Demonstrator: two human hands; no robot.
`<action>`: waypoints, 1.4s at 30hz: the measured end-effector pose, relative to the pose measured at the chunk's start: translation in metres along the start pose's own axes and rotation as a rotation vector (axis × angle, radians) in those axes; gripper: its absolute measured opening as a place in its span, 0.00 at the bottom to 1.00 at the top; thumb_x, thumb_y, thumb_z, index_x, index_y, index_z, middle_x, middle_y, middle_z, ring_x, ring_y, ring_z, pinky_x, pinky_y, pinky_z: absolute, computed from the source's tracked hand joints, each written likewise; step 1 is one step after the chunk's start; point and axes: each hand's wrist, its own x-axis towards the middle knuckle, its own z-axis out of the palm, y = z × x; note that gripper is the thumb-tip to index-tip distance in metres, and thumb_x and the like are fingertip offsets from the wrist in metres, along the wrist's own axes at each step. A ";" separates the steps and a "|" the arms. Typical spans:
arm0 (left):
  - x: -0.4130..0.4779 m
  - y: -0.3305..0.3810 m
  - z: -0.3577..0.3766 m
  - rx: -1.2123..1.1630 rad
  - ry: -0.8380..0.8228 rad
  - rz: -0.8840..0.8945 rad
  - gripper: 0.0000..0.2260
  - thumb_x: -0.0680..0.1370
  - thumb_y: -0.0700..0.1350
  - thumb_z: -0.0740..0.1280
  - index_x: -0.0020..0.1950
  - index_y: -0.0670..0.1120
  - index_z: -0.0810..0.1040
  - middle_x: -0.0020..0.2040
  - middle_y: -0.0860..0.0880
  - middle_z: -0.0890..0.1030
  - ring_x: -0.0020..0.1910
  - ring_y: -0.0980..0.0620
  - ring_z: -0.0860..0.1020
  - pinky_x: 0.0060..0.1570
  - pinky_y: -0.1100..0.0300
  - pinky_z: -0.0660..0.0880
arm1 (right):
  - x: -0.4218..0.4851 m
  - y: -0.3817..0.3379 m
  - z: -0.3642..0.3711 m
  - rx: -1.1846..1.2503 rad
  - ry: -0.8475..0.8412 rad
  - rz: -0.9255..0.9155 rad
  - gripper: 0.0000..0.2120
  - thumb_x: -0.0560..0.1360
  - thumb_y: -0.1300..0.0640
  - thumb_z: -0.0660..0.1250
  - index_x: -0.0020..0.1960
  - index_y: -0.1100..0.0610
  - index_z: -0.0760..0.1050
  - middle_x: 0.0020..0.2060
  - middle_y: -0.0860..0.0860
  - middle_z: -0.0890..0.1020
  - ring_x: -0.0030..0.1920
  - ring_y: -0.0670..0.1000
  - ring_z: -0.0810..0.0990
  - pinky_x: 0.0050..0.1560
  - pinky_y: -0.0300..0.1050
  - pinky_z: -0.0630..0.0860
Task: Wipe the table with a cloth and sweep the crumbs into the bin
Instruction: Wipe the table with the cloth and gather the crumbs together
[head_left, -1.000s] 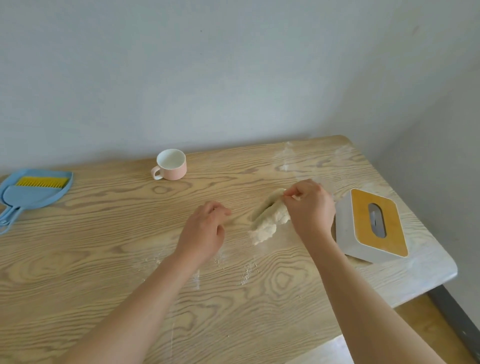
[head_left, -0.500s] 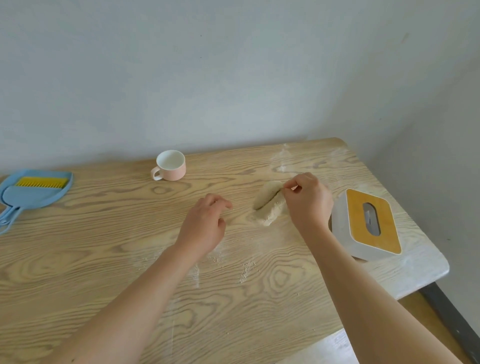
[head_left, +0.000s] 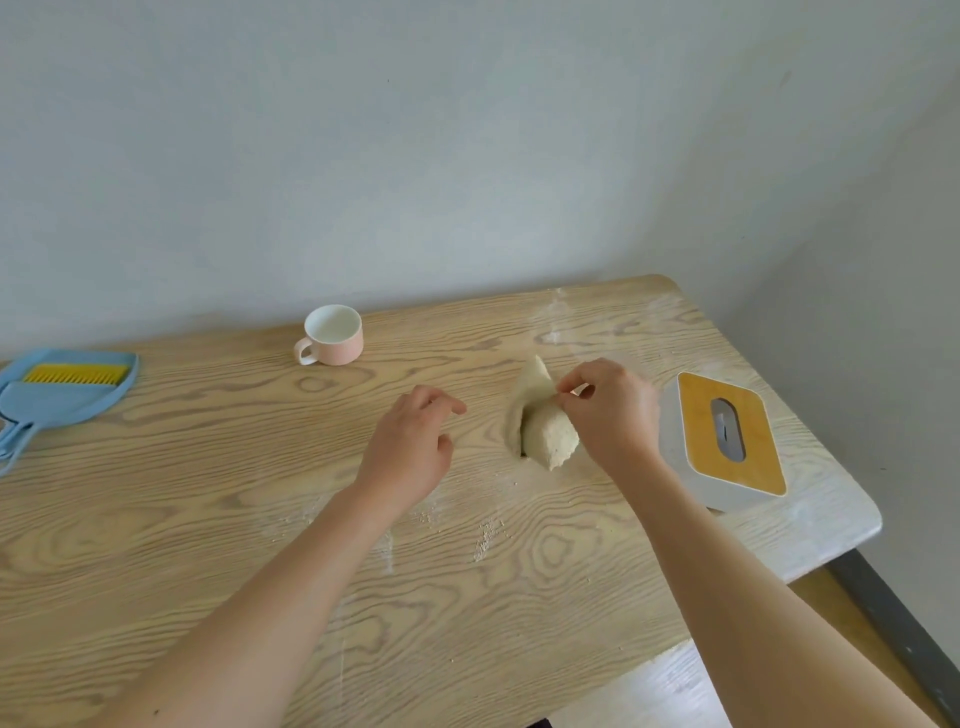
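Head view: right hand (head_left: 613, 410) pinches cloth (head_left: 548, 436), left hand (head_left: 410, 452) loosely open; dustpan (head_left: 127, 378) cropped.

The table (head_left: 156, 519) is finished in pale, matt wood grain, and the cloth (head_left: 548, 436) is seen as a rough, nubbly beige fabric. The cup (head_left: 332, 335) is glazed smooth and glossy, while the dustpan (head_left: 62, 402) is moulded in matt blue plastic.

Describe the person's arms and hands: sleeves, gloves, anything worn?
Nothing worn shows: left hand and right hand are bare, no gloves, rings or watch. The left forearm and right forearm are bare to the frame edge, no sleeves in view.
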 end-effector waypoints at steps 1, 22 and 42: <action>0.001 0.001 0.001 0.000 -0.014 0.003 0.17 0.73 0.35 0.63 0.60 0.48 0.76 0.59 0.52 0.72 0.59 0.51 0.71 0.56 0.59 0.68 | -0.002 0.001 -0.001 0.011 0.005 -0.003 0.03 0.69 0.59 0.70 0.40 0.53 0.81 0.40 0.41 0.79 0.36 0.47 0.77 0.36 0.42 0.73; 0.024 0.030 0.038 -0.094 -0.232 -0.104 0.23 0.77 0.42 0.62 0.71 0.55 0.62 0.68 0.53 0.66 0.44 0.58 0.78 0.45 0.58 0.76 | -0.024 0.050 0.001 0.817 -0.389 0.403 0.04 0.77 0.58 0.64 0.48 0.58 0.71 0.47 0.58 0.81 0.52 0.56 0.81 0.51 0.52 0.80; 0.148 0.119 0.151 -0.091 -0.303 -0.115 0.35 0.73 0.45 0.68 0.75 0.54 0.53 0.73 0.53 0.58 0.72 0.51 0.59 0.67 0.54 0.62 | 0.142 0.152 -0.066 0.671 0.191 0.477 0.11 0.79 0.59 0.58 0.52 0.49 0.78 0.28 0.46 0.70 0.21 0.41 0.63 0.21 0.32 0.62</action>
